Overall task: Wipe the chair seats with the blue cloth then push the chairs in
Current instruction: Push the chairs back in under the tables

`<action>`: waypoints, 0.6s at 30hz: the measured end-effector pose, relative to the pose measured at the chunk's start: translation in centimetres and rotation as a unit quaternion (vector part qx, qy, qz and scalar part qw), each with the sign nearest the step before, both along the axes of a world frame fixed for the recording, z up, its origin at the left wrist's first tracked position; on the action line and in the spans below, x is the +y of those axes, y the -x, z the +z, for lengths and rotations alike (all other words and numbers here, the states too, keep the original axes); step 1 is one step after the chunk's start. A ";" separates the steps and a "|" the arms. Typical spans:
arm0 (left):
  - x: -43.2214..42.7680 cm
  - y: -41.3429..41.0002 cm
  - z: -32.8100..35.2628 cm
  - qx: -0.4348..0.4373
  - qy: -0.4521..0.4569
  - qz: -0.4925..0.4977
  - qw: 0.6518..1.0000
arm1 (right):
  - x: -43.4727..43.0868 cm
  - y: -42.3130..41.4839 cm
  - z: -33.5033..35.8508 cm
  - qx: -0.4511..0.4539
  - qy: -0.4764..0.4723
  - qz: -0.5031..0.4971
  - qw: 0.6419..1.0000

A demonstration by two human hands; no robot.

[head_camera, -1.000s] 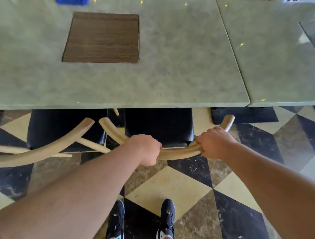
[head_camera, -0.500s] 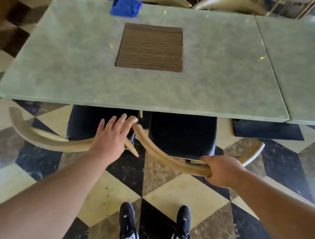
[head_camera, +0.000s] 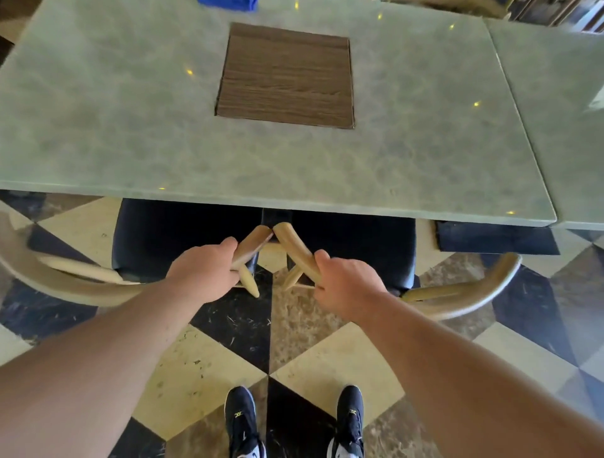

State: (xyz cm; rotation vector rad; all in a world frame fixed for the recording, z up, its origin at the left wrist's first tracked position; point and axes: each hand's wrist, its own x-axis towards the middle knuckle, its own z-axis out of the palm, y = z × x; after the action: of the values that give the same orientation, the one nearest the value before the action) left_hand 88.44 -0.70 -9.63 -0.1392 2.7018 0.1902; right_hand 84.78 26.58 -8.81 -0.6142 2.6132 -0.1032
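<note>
Two chairs with black seats and curved pale wooden backrests stand side by side, their seats partly under the green table (head_camera: 130, 130). My left hand (head_camera: 204, 273) grips the right end of the left chair (head_camera: 183, 242) backrest. My right hand (head_camera: 343, 282) grips the left end of the right chair (head_camera: 356, 242) backrest. The two backrest ends nearly touch between my hands. The blue cloth (head_camera: 228, 4) lies on the far edge of the table, cut off by the top of the view.
A brown wooden square panel (head_camera: 286, 76) is set in the tabletop. A second green table (head_camera: 562, 114) adjoins on the right. The floor is checkered black, cream and brown tile. My two black shoes (head_camera: 243, 421) stand on it behind the chairs.
My left hand has closed on the left chair's backrest end. My right hand has slid along the right chair's backrest to its left end. Both seats sit further under the table.
</note>
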 end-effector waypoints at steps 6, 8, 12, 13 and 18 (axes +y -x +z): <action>0.1 0.7 -0.6 -0.010 0.009 -0.005 1.000 | 0.0 -0.4 -0.4 -0.005 -0.014 -0.002 1.000; -0.5 1.1 -0.5 -0.009 0.009 -0.003 1.000 | -0.8 -1.4 -1.4 -0.030 -0.004 -0.014 0.999; -0.6 1.0 -0.6 -0.005 0.003 -0.006 1.000 | -0.8 -1.5 -1.6 -0.053 0.011 -0.037 0.998; -0.5 0.9 -0.7 0.001 0.001 -0.006 1.000 | -0.7 -1.4 -1.6 -0.053 0.013 -0.037 0.998; -0.7 0.6 -0.8 0.014 -0.005 0.001 1.000 | -0.8 -1.5 -1.5 -0.050 0.024 -0.027 0.998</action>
State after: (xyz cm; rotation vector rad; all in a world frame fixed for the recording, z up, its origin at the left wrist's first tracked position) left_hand 87.80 -1.39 -10.47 -0.1365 2.7274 0.2085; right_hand 86.23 25.82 -10.29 -0.5412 2.5373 -0.2088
